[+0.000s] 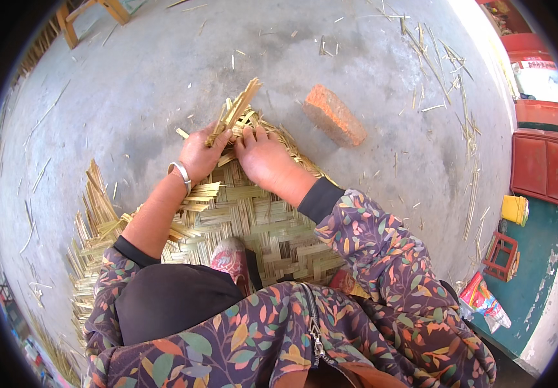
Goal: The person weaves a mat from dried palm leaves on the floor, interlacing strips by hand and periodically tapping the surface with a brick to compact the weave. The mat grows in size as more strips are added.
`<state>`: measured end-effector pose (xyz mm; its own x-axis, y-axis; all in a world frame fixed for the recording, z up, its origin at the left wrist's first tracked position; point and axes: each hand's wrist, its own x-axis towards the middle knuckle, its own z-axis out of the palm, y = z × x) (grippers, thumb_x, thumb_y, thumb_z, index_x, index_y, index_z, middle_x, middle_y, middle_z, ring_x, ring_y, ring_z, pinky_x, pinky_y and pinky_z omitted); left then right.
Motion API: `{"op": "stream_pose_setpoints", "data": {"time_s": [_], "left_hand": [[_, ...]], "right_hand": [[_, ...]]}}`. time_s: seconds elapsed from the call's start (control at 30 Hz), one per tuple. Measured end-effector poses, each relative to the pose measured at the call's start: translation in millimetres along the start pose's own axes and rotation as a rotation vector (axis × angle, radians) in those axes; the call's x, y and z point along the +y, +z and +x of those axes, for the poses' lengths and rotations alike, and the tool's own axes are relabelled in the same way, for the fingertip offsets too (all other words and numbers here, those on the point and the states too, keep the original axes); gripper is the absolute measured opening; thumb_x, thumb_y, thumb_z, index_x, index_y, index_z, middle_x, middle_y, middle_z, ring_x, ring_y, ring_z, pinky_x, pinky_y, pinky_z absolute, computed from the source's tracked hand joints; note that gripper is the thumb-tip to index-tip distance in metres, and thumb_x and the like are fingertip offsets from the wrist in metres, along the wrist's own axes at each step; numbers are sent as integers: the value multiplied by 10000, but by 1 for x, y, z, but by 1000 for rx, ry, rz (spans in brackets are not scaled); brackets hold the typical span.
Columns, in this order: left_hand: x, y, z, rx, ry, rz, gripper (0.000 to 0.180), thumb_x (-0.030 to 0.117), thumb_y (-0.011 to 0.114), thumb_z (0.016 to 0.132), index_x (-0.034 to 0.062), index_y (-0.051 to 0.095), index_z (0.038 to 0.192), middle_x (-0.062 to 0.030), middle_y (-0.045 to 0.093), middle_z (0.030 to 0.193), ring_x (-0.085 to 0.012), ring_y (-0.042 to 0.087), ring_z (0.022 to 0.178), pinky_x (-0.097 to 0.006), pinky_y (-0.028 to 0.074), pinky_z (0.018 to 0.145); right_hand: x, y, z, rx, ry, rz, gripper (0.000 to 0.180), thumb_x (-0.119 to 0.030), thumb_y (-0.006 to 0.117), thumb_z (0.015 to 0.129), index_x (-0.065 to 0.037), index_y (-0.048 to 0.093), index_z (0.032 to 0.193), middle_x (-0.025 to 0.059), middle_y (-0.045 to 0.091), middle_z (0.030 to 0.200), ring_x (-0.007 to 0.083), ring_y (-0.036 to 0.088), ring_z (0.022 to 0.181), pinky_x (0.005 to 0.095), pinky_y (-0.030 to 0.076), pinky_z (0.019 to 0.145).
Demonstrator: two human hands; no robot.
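Note:
A woven mat of flat straw-coloured strips [256, 216] lies on the floor under my feet. At its far corner, my left hand [201, 152] is closed round a bundle of loose strips [243, 102] that points up and away. Close beside it, my right hand [266, 157] presses its curled fingers onto the folded, braided edge [250, 119] of the mat. Its fingertips are partly hidden among the strips. More unwoven strip ends [94, 207] stick out along the mat's left side, beyond my left forearm.
An orange brick [335, 115] lies on the grey concrete floor, right of the mat's corner. Scattered straw bits [431, 55] litter the floor. A wooden stool [72, 26] stands at the far left. On the right are a red padded seat [544, 167] and a yellow box [515, 209]. My shoe [229, 258] rests on the mat.

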<state>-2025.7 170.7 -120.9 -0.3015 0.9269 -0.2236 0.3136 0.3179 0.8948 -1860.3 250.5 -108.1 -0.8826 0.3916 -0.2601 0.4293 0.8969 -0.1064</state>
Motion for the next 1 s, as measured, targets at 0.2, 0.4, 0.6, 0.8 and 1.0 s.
{"op": "stream_pose_setpoints", "data": {"time_s": [0.2,0.4,0.6,0.8,1.0], "left_hand": [[6,11,-2,32,68,220,303,286,566,988,58,630,1177,-231,697,958,-443,644,912,-467,509,786],[3,18,0,22,37,170,299,275,572,992,53,642,1180,-226,703,983,-410,663,936,-436,518,808],[-7,24,18,-41,-7,2,359,306,600,982,68,645,1246,-211,714,1029,-356,689,947,-391,526,841],[-2,49,23,-62,47,348,286,260,589,968,56,630,1165,-184,712,989,-394,672,933,-437,529,805],[11,97,11,-40,105,569,276,172,608,925,125,583,1197,-146,666,1147,-377,659,1003,-445,538,835]], "right_hand": [[-2,23,-13,291,67,276,532,-168,560,868,75,507,1339,247,499,1391,398,404,1362,468,321,1152],[36,27,-21,238,-112,709,498,-147,564,848,50,541,1305,229,518,1371,390,419,1346,449,322,1156],[45,37,-26,245,-175,542,503,-193,584,862,42,554,1305,220,522,1375,377,425,1346,441,342,1147],[34,71,-32,306,-60,320,556,-266,599,885,39,536,1346,226,486,1428,362,356,1418,449,259,1195],[32,102,-35,321,20,223,633,-334,532,920,7,432,1445,225,372,1523,402,244,1475,492,153,1230]]}}
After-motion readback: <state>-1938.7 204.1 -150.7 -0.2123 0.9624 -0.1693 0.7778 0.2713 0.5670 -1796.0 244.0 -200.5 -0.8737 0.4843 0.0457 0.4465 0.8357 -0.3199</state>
